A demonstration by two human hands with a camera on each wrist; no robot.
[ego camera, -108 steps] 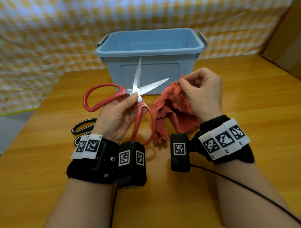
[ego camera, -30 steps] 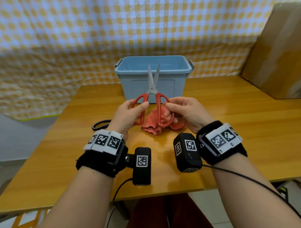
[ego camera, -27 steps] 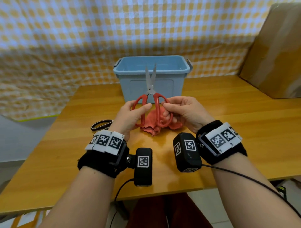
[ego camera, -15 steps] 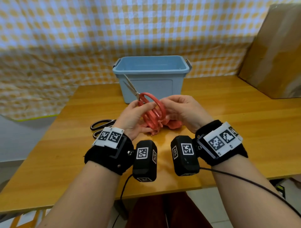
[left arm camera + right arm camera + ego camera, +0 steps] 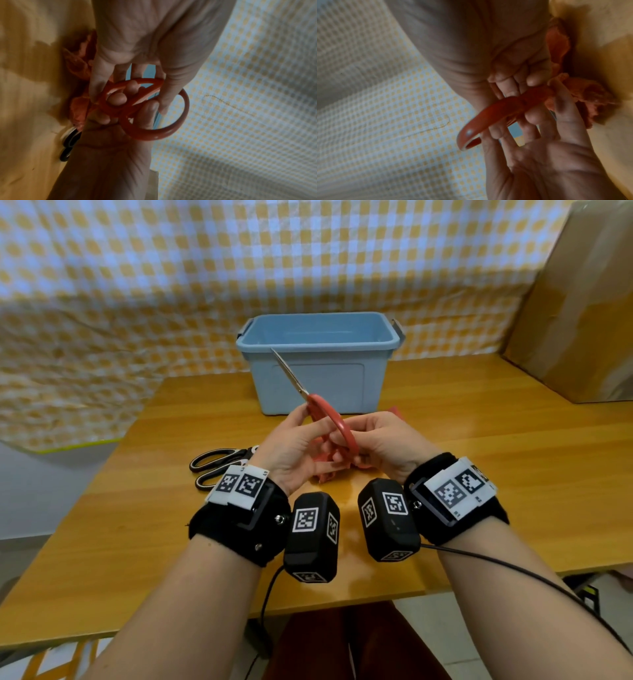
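Both hands hold one pair of red-handled scissors (image 5: 334,419) above the wooden table (image 5: 507,474). The steel blades are together and lean up and to the left, in front of the blue bin (image 5: 318,378). My left hand (image 5: 298,446) grips the handles from the left, and my right hand (image 5: 383,440) pinches the handle loops from the right. The wrist views show fingers of both hands on and through the red loops (image 5: 171,129) (image 5: 496,108). A crumpled red cloth (image 5: 327,474) (image 5: 77,105) (image 5: 594,94) lies on the table under the hands, and neither hand holds it.
Black-handled scissors (image 5: 215,460) lie on the table just left of my left wrist. The open blue bin stands behind the hands. A cardboard box (image 5: 582,302) leans at the far right. A checked curtain (image 5: 137,285) hangs behind the table.
Earlier my right hand held the cloth; it now lies on the table. Over the last second the blades went from upright and slightly apart to closed and tilted left.
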